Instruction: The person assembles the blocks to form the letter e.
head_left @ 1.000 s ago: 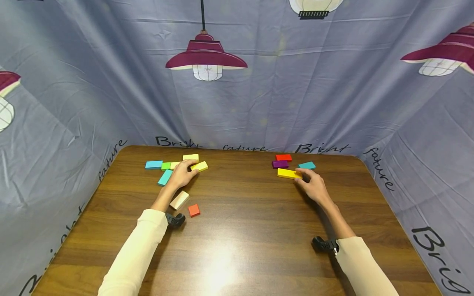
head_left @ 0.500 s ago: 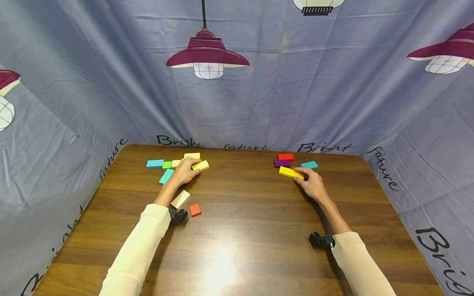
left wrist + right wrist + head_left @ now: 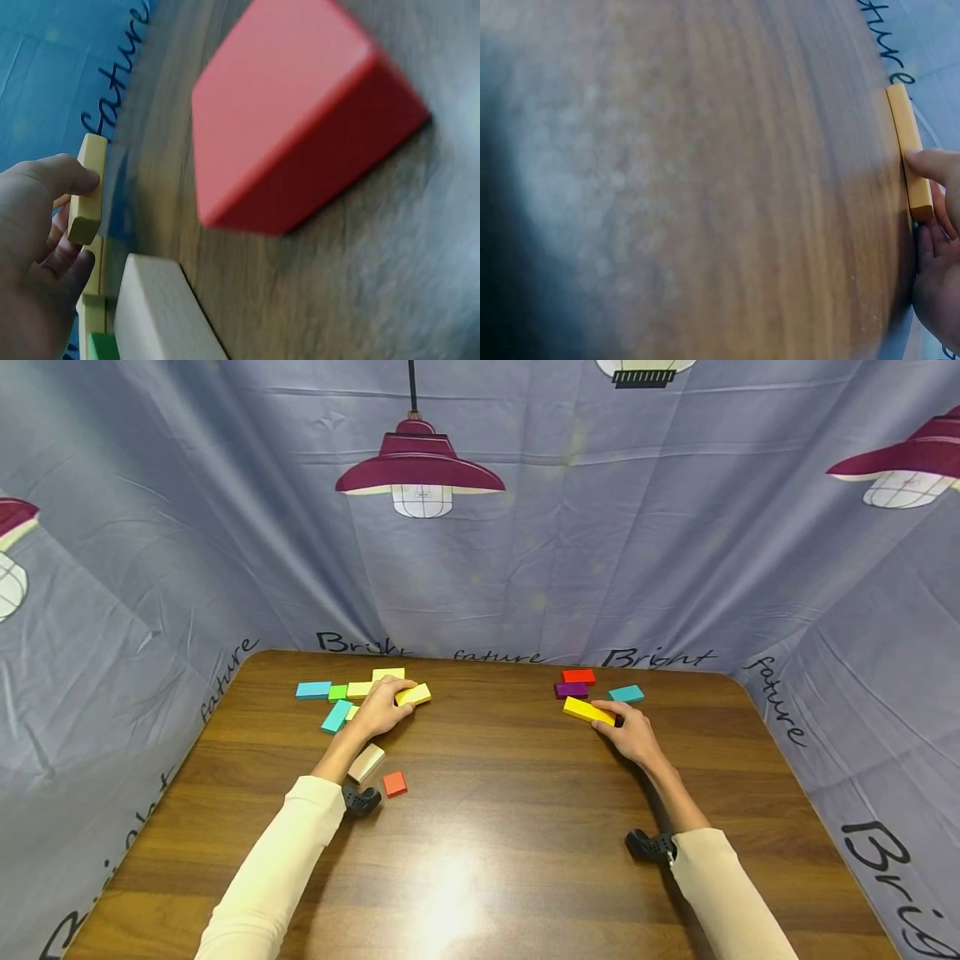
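Note:
My left hand [image 3: 381, 710] pinches a pale yellow block [image 3: 414, 695] between thumb and fingers, at the far left of the table. In the left wrist view the thumb lies on the face of that block [image 3: 89, 187]. My right hand [image 3: 633, 732] grips the end of a long orange-yellow block [image 3: 588, 711] at the far right. The right wrist view shows the thumb against this block [image 3: 907, 142]. Just beyond it lie a purple block [image 3: 572, 691], a red block [image 3: 578, 677] and a teal block [image 3: 626, 694].
Around the left hand lie a blue block [image 3: 313, 691], a green block [image 3: 338, 692], pale yellow blocks [image 3: 388, 675] and a teal block [image 3: 337, 716]. Nearer are a plain wooden block [image 3: 366, 763] and a small red block [image 3: 395, 783]. A printed curtain [image 3: 525, 568] hangs behind the wooden table [image 3: 517, 810].
My left hand has moved slightly right with the pale yellow block, uncovering a bit of another yellow block behind it. The right hand has turned the orange-yellow block slightly.

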{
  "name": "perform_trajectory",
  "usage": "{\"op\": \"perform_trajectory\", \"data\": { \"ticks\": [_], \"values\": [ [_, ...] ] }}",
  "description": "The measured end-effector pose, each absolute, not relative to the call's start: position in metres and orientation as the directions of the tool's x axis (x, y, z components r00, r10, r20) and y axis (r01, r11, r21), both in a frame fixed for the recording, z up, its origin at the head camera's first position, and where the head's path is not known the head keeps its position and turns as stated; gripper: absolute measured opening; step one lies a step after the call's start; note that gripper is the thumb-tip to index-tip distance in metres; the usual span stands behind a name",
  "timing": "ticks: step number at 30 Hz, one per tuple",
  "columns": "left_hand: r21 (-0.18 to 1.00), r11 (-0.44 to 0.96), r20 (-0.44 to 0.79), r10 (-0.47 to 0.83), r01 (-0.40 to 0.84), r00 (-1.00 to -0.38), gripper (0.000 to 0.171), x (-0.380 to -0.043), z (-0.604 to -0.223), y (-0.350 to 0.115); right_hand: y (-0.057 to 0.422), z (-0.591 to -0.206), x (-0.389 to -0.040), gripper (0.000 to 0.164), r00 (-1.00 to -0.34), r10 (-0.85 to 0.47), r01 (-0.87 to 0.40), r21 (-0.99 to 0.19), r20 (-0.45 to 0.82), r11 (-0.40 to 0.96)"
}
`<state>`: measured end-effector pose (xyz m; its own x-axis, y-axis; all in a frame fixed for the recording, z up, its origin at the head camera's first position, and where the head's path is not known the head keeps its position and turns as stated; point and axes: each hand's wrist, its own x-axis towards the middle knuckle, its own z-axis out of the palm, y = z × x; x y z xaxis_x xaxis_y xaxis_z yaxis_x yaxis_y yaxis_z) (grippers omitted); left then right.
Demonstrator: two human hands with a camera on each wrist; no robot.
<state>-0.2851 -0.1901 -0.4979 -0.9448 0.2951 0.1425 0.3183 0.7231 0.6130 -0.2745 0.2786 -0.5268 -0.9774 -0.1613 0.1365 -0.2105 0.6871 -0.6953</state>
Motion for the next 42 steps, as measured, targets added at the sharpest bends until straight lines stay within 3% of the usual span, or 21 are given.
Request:
{"op": "perform_trajectory", "data": {
  "ticks": [23,42],
  "values": [
    [0.599,0.628,0.163,0.512,0.497,-0.843,0.040,-0.272,-0.506,-0.125,0.279,-0.528,-0.275,0.041,-0.977,-0.165,-0.213,-0.706,0.137,0.675],
    [0.619,0.588,0.149,0.563,0.520,-0.813,0.040,-0.281,-0.512,-0.104,0.276,-0.529,-0.273,0.039,-0.973,-0.179,-0.226,-0.725,0.143,0.651]
  ]
}}
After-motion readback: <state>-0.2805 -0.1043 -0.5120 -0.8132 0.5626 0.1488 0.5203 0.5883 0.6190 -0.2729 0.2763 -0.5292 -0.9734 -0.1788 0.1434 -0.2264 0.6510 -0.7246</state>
